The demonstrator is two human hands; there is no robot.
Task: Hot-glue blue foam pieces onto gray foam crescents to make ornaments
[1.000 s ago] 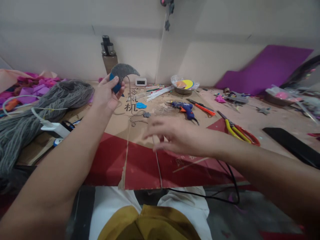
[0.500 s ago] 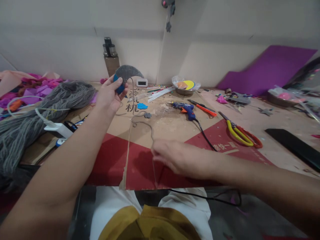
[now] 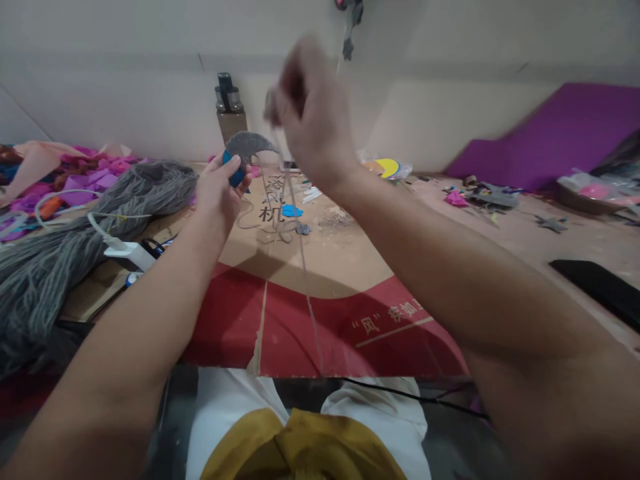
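Held up over the table in my left hand (image 3: 220, 190) is a crescent-shaped piece (image 3: 248, 143), its upper part covered in grey yarn and its lower part blue. My left thumb and fingers pinch the blue end. My right hand (image 3: 317, 120), blurred by motion, is raised to the right of the crescent with its fingers curled together on the grey yarn (image 3: 306, 273). One strand drops from there past the cardboard's front edge, and loose loops lie below the crescent. A blue scalloped cutout (image 3: 292, 211) and a small grey piece (image 3: 303, 229) rest near the loops.
A thick skein of grey yarn (image 3: 150, 187) lies at left beside a white plug adapter (image 3: 131, 255). A dark-topped bottle (image 3: 231, 123) stands by the wall. On the right are a purple sheet (image 3: 555, 147), a grey star (image 3: 551, 224) and a flat black object (image 3: 597, 290).
My right hand has risen from low over the red cardboard to above the crescent, drawing yarn upward. My right arm now hides the glue gun, cutter and scissors. The left hand keeps its hold.
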